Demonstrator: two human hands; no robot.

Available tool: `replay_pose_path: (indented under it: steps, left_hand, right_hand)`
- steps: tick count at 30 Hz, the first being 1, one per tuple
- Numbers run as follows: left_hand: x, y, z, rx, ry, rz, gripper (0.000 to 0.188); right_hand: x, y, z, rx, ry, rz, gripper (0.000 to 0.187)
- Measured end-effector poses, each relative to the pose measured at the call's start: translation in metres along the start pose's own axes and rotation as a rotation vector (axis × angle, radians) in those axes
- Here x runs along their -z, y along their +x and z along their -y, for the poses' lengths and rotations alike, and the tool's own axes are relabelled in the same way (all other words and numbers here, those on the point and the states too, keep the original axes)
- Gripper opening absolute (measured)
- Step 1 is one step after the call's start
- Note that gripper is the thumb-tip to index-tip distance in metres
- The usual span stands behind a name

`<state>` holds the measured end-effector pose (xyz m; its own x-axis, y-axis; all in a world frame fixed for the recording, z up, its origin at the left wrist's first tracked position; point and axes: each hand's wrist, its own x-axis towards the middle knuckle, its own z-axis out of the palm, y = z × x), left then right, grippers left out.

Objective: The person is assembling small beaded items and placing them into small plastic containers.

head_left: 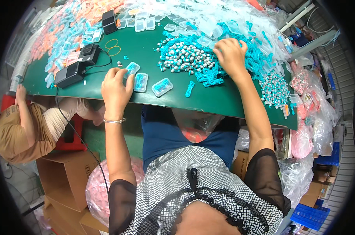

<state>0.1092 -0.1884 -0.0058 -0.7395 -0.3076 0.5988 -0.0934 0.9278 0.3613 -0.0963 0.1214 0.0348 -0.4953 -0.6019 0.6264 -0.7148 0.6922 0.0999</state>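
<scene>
My left hand (116,88) is at the table's near edge, fingers bent and thumb closed toward them on the end of a small clear plastic box (133,68) with teal cord inside. Beside it lie a second filled box (140,82) and a third, closed box (162,87). My right hand (231,56) hovers over a heap of teal cords (212,76), its fingers bent and spread apart. Nothing shows in its grasp, though the undersides of the fingers are hidden. Left of it lies a pile of grey-and-teal earplugs (187,56). A single coiled teal cord (190,89) rests nearer me.
Black boxy devices (70,74) with cables stand at the left, near yellow rubber bands (114,47). Clear empty boxes (150,23) and orange and teal pieces cover the far side. More earplugs (274,89) lie at right. A seated person (25,129) is at left, by cardboard boxes (66,176).
</scene>
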Motion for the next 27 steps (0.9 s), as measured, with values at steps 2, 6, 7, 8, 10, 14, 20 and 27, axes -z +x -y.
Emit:
replay_pose_path:
  steps: [2, 6, 7, 8, 10, 14, 20, 27]
  left_hand:
    - [0.001, -0.004, -0.005, -0.03, 0.002, -0.014, 0.019]
    - [0.005, -0.005, -0.055, -0.117, -0.243, -0.038, 0.016]
    - [0.001, -0.008, -0.072, -0.165, -0.304, 0.032, 0.015]
    - [-0.005, -0.011, -0.087, -0.171, -0.353, 0.125, 0.014]
    - [-0.021, -0.013, -0.105, -0.192, -0.288, 0.134, 0.013]
    - [-0.047, 0.003, -0.125, -0.21, -0.137, 0.127, 0.009]
    - [-0.088, 0.015, -0.14, -0.301, 0.002, 0.18, 0.004]
    - [-0.067, 0.013, -0.141, -0.465, -0.132, 0.155, 0.005]
  right_hand:
    - [0.024, -0.012, 0.008, -0.01, 0.032, -0.062, 0.014]
    - [0.073, -0.065, 0.035, -0.03, 0.026, -0.089, 0.015]
    - [0.079, -0.083, 0.041, -0.04, 0.015, -0.061, 0.016]
    - [0.083, -0.098, 0.045, -0.076, 0.005, -0.038, 0.016]
    - [0.092, -0.122, 0.055, -0.158, -0.024, 0.033, 0.016]
    - [0.088, -0.145, 0.063, -0.219, -0.01, 0.095, 0.02]
    - [0.087, -0.144, 0.057, -0.276, 0.122, 0.038, 0.019]
    - [0.091, -0.174, -0.042, -0.606, 0.019, -0.072, 0.005]
